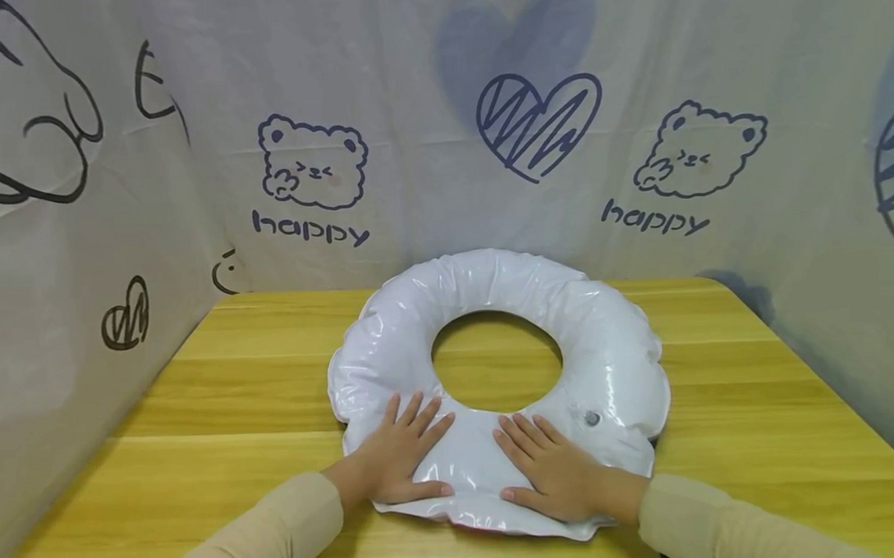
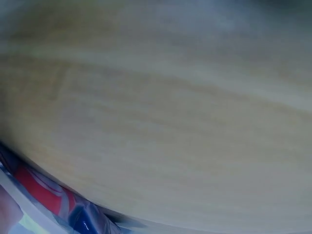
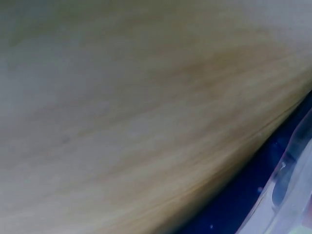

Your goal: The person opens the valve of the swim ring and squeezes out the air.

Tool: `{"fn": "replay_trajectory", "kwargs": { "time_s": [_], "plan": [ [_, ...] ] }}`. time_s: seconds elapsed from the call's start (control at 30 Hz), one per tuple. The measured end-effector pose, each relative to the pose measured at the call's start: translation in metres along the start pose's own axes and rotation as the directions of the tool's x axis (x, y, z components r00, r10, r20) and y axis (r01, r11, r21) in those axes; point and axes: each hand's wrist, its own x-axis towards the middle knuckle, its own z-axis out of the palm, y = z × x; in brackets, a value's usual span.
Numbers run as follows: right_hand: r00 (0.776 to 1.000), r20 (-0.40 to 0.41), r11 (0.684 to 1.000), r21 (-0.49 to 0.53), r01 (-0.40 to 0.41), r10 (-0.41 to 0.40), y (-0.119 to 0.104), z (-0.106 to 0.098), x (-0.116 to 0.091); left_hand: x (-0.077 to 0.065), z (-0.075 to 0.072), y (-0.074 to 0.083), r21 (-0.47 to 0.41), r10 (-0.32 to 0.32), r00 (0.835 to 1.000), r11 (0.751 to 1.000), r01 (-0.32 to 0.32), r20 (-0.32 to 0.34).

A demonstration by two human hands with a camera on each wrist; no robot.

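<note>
A white inflatable swim ring, puffed up and creased along its seams, lies flat on the wooden table. My left hand rests on its near left part with the fingers spread. On the near right part, my right hand presses with straight fingers. A small round valve sits on the ring just beyond the right hand. In the left wrist view, a red and blue patterned underside of the ring shows at the lower left corner. The right wrist view catches only a dark blue edge of it.
The wooden table spreads out on both sides of the ring and shows through its hole. A pale cloth printed with hearts, bears and the word happy hangs behind the table and along both sides.
</note>
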Motion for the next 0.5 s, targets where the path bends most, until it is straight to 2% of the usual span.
{"fn": "replay_trajectory", "kwargs": {
  "time_s": [0.17, 0.33, 0.4, 0.5],
  "plan": [
    [1.0, -0.026, 0.998, 0.064, 0.017, -0.016, 0.003, -0.001, -0.001, -0.001, 0.003, -0.001, 0.0, 0.009, 0.999, 1.0, -0.009, -0.044],
    [0.997, -0.068, 0.979, 0.199, 0.038, -0.024, 0.007, -0.003, -0.003, -0.003, 0.0, -0.004, -0.06, 0.018, 0.999, 0.998, -0.02, -0.037],
    [0.994, -0.096, 0.981, 0.183, 0.06, -0.043, 0.009, -0.002, -0.005, -0.003, -0.004, -0.008, -0.027, 0.033, 0.999, 0.999, -0.034, -0.039],
    [0.984, -0.159, 0.994, 0.06, 0.087, -0.076, 0.013, -0.001, -0.007, 0.0, -0.01, -0.013, 0.092, 0.069, 0.995, 0.994, -0.062, -0.076]
  ]
}}
